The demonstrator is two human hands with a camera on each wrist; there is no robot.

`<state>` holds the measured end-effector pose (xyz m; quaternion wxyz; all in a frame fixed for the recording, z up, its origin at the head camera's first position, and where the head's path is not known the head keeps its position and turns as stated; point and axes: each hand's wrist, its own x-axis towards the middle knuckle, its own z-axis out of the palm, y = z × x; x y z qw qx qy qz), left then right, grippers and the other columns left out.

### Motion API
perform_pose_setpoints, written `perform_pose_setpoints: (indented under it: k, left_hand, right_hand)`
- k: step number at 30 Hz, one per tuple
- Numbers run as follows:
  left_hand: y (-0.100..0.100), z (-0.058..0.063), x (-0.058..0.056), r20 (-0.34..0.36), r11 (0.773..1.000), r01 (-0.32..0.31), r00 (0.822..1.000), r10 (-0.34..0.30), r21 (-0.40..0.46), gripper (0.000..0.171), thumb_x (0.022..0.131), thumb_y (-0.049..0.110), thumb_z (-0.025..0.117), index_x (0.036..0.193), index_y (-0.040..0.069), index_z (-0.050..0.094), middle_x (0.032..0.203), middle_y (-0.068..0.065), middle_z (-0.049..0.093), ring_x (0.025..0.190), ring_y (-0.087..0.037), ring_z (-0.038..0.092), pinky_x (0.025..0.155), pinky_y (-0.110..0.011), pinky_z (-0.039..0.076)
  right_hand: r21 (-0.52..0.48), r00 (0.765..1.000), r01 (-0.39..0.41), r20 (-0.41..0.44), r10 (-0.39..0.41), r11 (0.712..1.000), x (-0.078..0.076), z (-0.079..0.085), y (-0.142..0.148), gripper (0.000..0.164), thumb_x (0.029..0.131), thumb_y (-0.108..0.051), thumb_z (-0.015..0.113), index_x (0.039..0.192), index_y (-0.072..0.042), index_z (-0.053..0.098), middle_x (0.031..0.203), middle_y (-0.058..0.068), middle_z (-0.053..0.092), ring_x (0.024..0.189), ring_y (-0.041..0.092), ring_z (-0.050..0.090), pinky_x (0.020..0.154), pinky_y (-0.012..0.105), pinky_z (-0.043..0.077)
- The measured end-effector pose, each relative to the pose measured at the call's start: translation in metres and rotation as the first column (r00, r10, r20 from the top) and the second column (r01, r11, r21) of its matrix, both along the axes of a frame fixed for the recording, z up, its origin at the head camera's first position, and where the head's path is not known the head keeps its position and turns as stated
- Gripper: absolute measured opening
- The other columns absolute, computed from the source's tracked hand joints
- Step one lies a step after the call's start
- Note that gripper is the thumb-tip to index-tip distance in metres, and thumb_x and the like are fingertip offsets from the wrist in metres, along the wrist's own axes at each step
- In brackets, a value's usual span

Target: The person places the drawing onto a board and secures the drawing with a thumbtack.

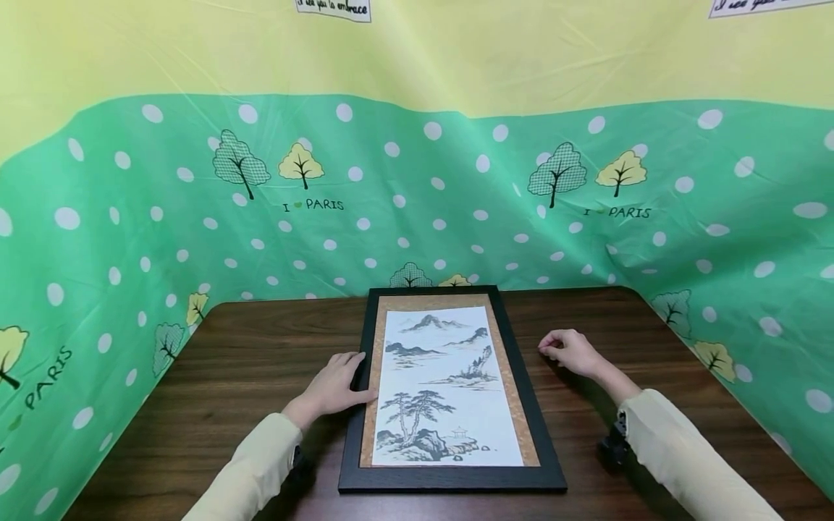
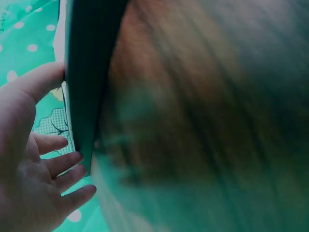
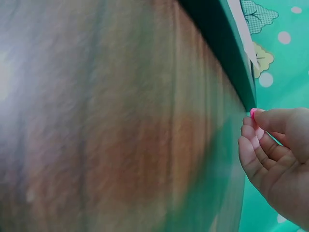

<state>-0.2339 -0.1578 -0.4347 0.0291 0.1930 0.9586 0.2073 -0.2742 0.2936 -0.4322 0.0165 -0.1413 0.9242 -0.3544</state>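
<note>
A black picture frame lies flat on the dark wooden table, holding an ink landscape picture on a tan mount. My left hand rests at the frame's left side, its thumb over the border and its fingers along the outer edge. In the left wrist view those fingers are loosely extended against the dark side of the frame. Off the frame's right side, my right hand is held close over the table. Its thumb and fingertips pinch a small bright pink thing, mostly hidden by them.
The wooden table spreads out on both sides of the frame. Behind and around it hangs a green and yellow cloth with white dots and printed trees. A dark wrist device sits under the right sleeve.
</note>
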Motion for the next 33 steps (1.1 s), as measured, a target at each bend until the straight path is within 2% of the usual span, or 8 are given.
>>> perform_pose_setpoints:
  k: [15, 21, 25, 30, 33]
  left_hand:
    - [-0.008, -0.006, 0.0, 0.015, 0.999, -0.036, 0.999, 0.036, 0.039, 0.087, 0.071, 0.054, 0.069, 0.131, -0.003, 0.044, 0.132, -0.02, 0.044, 0.122, -0.033, 0.04, 0.094, -0.045, 0.038]
    - [-0.009, -0.01, 0.0, 0.03, 0.996, -0.056, 0.998, 0.055, 0.065, 0.089, 0.069, 0.054, 0.07, 0.132, -0.002, 0.043, 0.132, -0.019, 0.044, 0.122, -0.033, 0.04, 0.095, -0.045, 0.038]
    - [-0.01, -0.011, -0.001, 0.032, 0.995, -0.056, 0.998, 0.053, 0.087, 0.089, 0.069, 0.054, 0.071, 0.133, -0.002, 0.043, 0.132, -0.02, 0.044, 0.122, -0.033, 0.04, 0.094, -0.046, 0.038]
    - [-0.009, -0.012, -0.001, 0.024, 0.993, -0.062, 0.998, 0.06, 0.096, 0.09, 0.069, 0.056, 0.07, 0.132, -0.002, 0.043, 0.132, -0.02, 0.045, 0.121, -0.033, 0.041, 0.093, -0.045, 0.039]
    - [-0.008, -0.012, -0.002, 0.026, 0.993, -0.066, 0.998, 0.064, 0.096, 0.09, 0.069, 0.056, 0.07, 0.133, -0.001, 0.043, 0.132, -0.019, 0.044, 0.121, -0.033, 0.041, 0.093, -0.045, 0.039]
  right_hand:
    - [-0.017, 1.0, -0.018, -0.003, 0.018, 1.0, -0.02, 0.011, -0.03, 0.012, 0.089, -0.002, 0.054, 0.092, 0.006, 0.062, 0.08, 0.013, 0.059, 0.069, 0.023, 0.053, 0.057, 0.031, 0.049]
    - [-0.038, 1.0, -0.016, -0.017, 0.016, 0.999, -0.034, 0.019, -0.051, 0.014, 0.09, -0.004, 0.054, 0.094, 0.007, 0.062, 0.083, 0.013, 0.059, 0.072, 0.024, 0.054, 0.059, 0.032, 0.05]
    - [-0.055, 1.0, -0.013, 0.004, 0.013, 0.998, -0.045, 0.025, -0.064, 0.017, 0.09, -0.005, 0.054, 0.097, 0.008, 0.062, 0.086, 0.016, 0.06, 0.074, 0.026, 0.056, 0.061, 0.033, 0.051]
    - [-0.099, 0.999, -0.017, 0.044, 0.022, 0.995, -0.058, 0.031, -0.081, 0.019, 0.091, -0.004, 0.052, 0.099, 0.011, 0.06, 0.087, 0.022, 0.059, 0.077, 0.031, 0.056, 0.065, 0.038, 0.051]
    - [-0.1, 0.998, -0.026, 0.057, 0.032, 0.995, -0.066, 0.033, -0.091, 0.02, 0.091, -0.005, 0.052, 0.1, 0.011, 0.06, 0.089, 0.021, 0.059, 0.076, 0.031, 0.055, 0.064, 0.035, 0.049]
